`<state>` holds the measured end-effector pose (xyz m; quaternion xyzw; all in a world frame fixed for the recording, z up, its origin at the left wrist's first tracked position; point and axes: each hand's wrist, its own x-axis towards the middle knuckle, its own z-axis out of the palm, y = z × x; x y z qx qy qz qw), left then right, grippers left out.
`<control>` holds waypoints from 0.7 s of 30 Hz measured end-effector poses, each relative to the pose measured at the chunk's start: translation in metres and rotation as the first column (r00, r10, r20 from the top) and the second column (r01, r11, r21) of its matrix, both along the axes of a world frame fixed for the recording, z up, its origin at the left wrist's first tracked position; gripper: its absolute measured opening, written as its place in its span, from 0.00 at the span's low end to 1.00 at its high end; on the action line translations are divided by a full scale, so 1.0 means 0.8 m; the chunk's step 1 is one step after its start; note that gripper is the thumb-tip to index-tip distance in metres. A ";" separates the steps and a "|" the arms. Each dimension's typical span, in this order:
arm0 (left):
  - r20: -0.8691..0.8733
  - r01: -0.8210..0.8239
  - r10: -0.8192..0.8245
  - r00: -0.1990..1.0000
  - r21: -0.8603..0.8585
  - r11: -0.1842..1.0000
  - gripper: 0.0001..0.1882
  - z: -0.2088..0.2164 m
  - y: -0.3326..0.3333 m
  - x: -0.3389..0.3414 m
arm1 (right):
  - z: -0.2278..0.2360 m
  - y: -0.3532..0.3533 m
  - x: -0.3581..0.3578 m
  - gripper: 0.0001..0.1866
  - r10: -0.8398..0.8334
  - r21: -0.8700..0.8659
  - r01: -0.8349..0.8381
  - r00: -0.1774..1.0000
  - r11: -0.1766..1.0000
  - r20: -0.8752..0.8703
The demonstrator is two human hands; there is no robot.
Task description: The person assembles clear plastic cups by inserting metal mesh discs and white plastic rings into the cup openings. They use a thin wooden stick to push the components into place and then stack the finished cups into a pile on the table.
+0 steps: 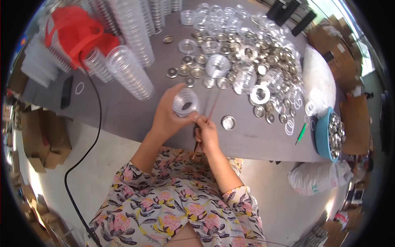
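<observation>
Both hands meet just above the near edge of the grey table (123, 111). Her left hand (170, 113) is curled around a clear round plastic case (185, 102), fingers wrapped on its rim, its open face turned up toward the camera. Her right hand (207, 133) is pinched shut on a thin brown stick (207, 119), touching the left hand at the fingertips. That stick runs long and slim, its upper end pointing away and slightly right across the table, its lower end poking out below the fist toward her lap.

Just right of the hands lies a single round metal lid (228, 122). Farther back, a heap of metal discs and clear rings (255, 61) spreads over the table. Stacks of clear cases (129, 70) lie on their sides at the left beside a red bag (76, 33). At the right edge sits a blue bowl (323, 136) of metal pieces, with a white plastic bag (319, 78) behind it and brown cardboard boxes (41, 140) on the floor at left.
</observation>
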<state>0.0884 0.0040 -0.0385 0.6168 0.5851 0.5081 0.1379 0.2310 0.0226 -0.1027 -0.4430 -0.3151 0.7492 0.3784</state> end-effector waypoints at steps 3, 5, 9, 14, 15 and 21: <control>-0.018 -0.032 0.032 0.999 -0.009 0.999 0.37 -0.006 0.005 -0.002 | 0.015 0.000 0.017 0.17 0.040 0.236 -0.107 0.961 0.966 0.275; -0.189 0.011 -0.008 0.982 0.015 1.000 0.39 -0.010 0.011 0.010 | 0.024 0.000 0.038 0.20 -0.050 0.429 -0.118 0.931 0.896 0.362; 0.060 0.063 -0.066 0.996 0.041 0.997 0.36 -0.021 0.012 0.012 | 0.095 0.009 0.101 0.20 -0.198 0.446 -0.173 0.717 0.878 0.669; 0.512 0.033 -0.023 0.859 -0.012 0.999 0.24 -0.034 0.039 -0.054 | 0.032 0.040 0.205 0.17 -0.468 0.485 -0.345 0.137 0.804 0.873; 0.428 0.104 -0.061 0.902 -0.078 0.992 0.20 -0.034 0.053 -0.063 | 0.020 0.043 0.215 0.16 -0.489 0.480 -0.395 0.084 0.783 0.868; -0.142 0.208 -0.257 0.956 -0.290 0.934 0.09 -0.037 0.124 -0.066 | 0.017 0.057 0.201 0.15 -0.759 0.669 -0.554 0.097 0.496 0.644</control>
